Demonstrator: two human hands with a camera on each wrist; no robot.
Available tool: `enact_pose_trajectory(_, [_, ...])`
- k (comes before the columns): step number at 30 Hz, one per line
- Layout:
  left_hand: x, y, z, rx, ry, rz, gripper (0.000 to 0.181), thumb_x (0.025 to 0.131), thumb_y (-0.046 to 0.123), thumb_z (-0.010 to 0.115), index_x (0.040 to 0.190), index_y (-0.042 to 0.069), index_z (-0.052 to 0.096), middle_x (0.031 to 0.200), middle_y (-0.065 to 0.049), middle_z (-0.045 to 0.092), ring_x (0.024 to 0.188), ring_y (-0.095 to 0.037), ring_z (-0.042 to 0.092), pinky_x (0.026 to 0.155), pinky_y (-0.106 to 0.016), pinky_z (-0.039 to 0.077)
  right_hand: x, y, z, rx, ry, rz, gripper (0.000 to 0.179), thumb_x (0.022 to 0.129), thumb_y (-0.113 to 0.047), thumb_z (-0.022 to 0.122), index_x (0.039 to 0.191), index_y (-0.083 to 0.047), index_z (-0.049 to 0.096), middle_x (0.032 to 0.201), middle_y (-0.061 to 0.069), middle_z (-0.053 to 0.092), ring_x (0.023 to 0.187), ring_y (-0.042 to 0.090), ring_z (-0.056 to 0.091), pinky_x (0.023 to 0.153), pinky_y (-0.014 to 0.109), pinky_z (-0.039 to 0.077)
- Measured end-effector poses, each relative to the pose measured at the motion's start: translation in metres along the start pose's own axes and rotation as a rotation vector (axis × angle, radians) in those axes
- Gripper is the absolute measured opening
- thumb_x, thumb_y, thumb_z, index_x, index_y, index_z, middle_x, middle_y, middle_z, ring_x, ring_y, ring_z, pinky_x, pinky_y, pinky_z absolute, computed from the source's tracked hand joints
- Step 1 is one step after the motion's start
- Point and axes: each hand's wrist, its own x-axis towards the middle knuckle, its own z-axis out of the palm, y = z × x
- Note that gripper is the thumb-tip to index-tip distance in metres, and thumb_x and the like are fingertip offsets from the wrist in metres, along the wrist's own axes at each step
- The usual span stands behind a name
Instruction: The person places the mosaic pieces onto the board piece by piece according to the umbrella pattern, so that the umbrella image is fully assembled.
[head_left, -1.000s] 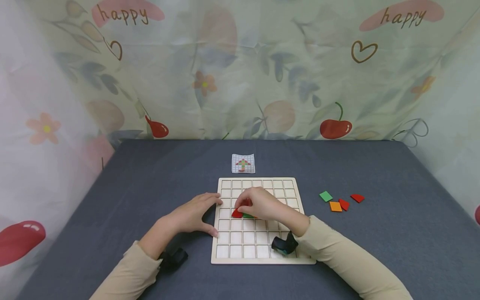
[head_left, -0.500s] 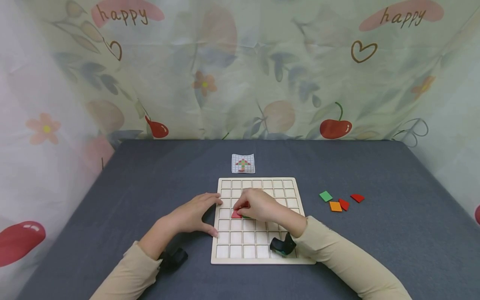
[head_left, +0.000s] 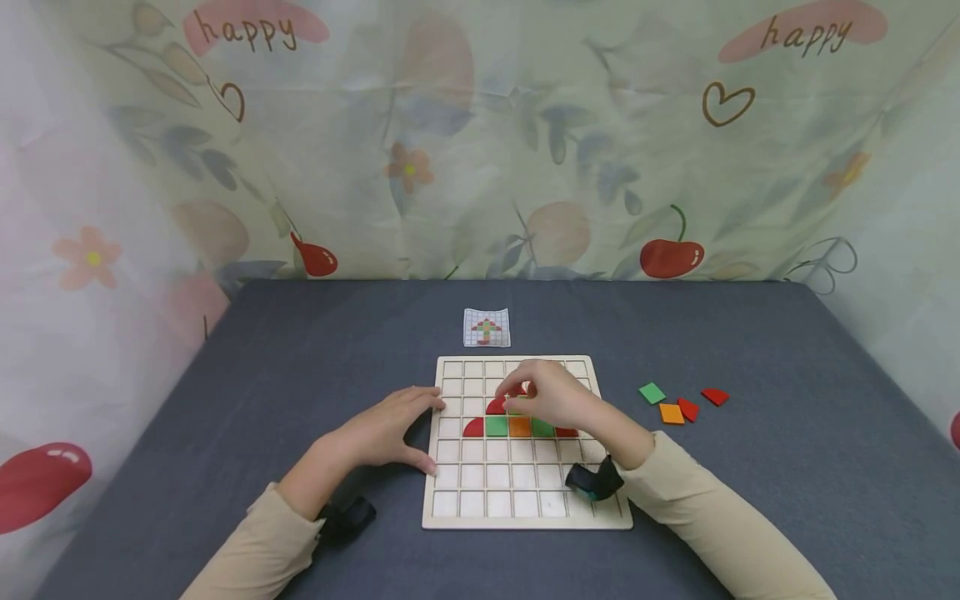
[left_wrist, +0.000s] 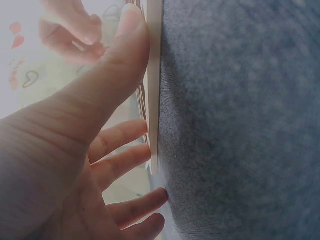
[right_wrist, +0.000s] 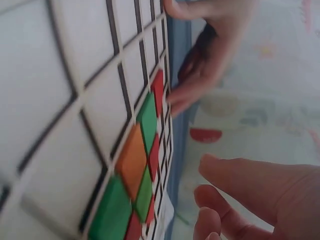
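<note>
A pale wooden grid board (head_left: 472,503) lies on the table with coloured tiles in its cells. One row shows a red rounded tile (head_left: 474,427), a green square tile (head_left: 497,427) and an orange square tile (head_left: 520,427), with more green and red to the right. Above that row sits another red rounded tile (head_left: 495,406), beside my right hand (head_left: 551,396), which partly hides the upper tiles. The right wrist view shows a gap between thumb and fingers, holding nothing. At the board's left edge rests my left hand (head_left: 390,425), fingers spread, thumb and some fingertips touching the rim.
Behind the board lies a small pattern card (head_left: 486,327). To the right are a loose green tile (head_left: 652,393), an orange tile (head_left: 671,413) and two red tiles, one (head_left: 687,409) touching the orange. A printed curtain (head_left: 480,167) hangs behind the dark table.
My right hand has let go of the red rounded tile in the upper row and moved right and away, uncovering the lower row. My left hand has stayed still.
</note>
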Motion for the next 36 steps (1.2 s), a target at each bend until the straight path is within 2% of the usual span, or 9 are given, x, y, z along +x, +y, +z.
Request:
enact_pose_trajectory(3, [0.000,0.000,0.001,-0.001,0.004,0.002,0.085,0.064,0.047,0.080,0.134,0.013,0.046,0.149,-0.009,0.035,0.139,-0.029,0.030,0.112,-0.049,0.029,-0.009,0.014,-0.011,0.016,0.033,0.043,0.017,0.084,-0.013,0.068,0.100,-0.010,0.073,0.091,0.004,0.067,0.066,0.014,0.048,0.058,0.023,0.042])
enact_pose_trajectory(7, [-0.001,0.000,0.000,-0.006,0.006,0.006,0.085,0.064,0.047,0.080,0.134,0.013,0.046,0.149,-0.009,0.035,0.139,-0.029,0.030,0.112,-0.049,0.030,-0.021,0.038,-0.026,0.003,0.095,0.059,0.018,0.084,-0.011,0.068,0.100,-0.005,0.071,0.085,0.007,0.065,0.062,0.014,0.047,0.053,0.023,0.040])
enact_pose_trajectory(10, [-0.002,0.000,0.000,-0.007,0.005,0.002,0.085,0.064,0.047,0.080,0.134,0.013,0.046,0.149,-0.009,0.035,0.139,-0.030,0.030,0.112,-0.049,0.029,-0.031,0.055,-0.037,-0.003,0.133,0.094,0.019,0.084,-0.011,0.067,0.101,-0.003,0.070,0.087,0.009,0.065,0.063,0.013,0.049,0.054,0.024,0.041])
enact_pose_trajectory(17, [-0.002,0.000,0.000,-0.004,0.011,0.007,0.086,0.064,0.047,0.080,0.134,0.011,0.045,0.149,-0.011,0.035,0.138,-0.030,0.031,0.111,-0.049,0.030,-0.054,0.087,-0.062,-0.009,0.192,0.237,0.023,0.086,-0.016,0.066,0.104,-0.003,0.068,0.093,0.013,0.066,0.073,0.019,0.056,0.059,0.027,0.046])
enact_pose_trajectory(22, [-0.002,0.000,0.000,-0.016,0.017,0.009,0.086,0.065,0.047,0.080,0.134,0.010,0.046,0.149,-0.011,0.036,0.138,-0.031,0.031,0.111,-0.050,0.031,-0.068,0.104,-0.074,-0.018,0.182,0.304,0.029,0.085,-0.020,0.067,0.107,0.000,0.066,0.096,0.016,0.065,0.081,0.023,0.060,0.063,0.027,0.048])
enact_pose_trajectory(26, [-0.002,0.000,0.000,-0.013,0.017,0.011,0.085,0.065,0.047,0.080,0.134,0.010,0.046,0.149,-0.011,0.035,0.138,-0.031,0.031,0.111,-0.050,0.031,-0.075,0.114,-0.078,-0.004,0.149,0.348,0.035,0.083,-0.023,0.070,0.107,0.001,0.065,0.096,0.016,0.065,0.079,0.019,0.061,0.063,0.027,0.048])
enact_pose_trajectory(29, [-0.001,-0.001,0.001,-0.012,0.016,0.012,0.085,0.065,0.047,0.080,0.134,0.010,0.046,0.149,-0.011,0.035,0.138,-0.031,0.031,0.111,-0.050,0.031,-0.079,0.118,-0.079,-0.003,0.122,0.370,0.038,0.081,-0.026,0.072,0.107,0.001,0.065,0.094,0.013,0.064,0.077,0.016,0.058,0.065,0.027,0.046])
enact_pose_trajectory(36, [-0.001,0.000,0.001,-0.009,0.019,0.004,0.087,0.064,0.048,0.080,0.135,0.011,0.045,0.149,-0.010,0.035,0.138,-0.030,0.031,0.111,-0.050,0.031,-0.081,0.122,-0.077,-0.043,0.090,0.402,0.040,0.078,-0.028,0.076,0.105,-0.001,0.064,0.090,0.011,0.065,0.080,0.017,0.055,0.070,0.028,0.043])
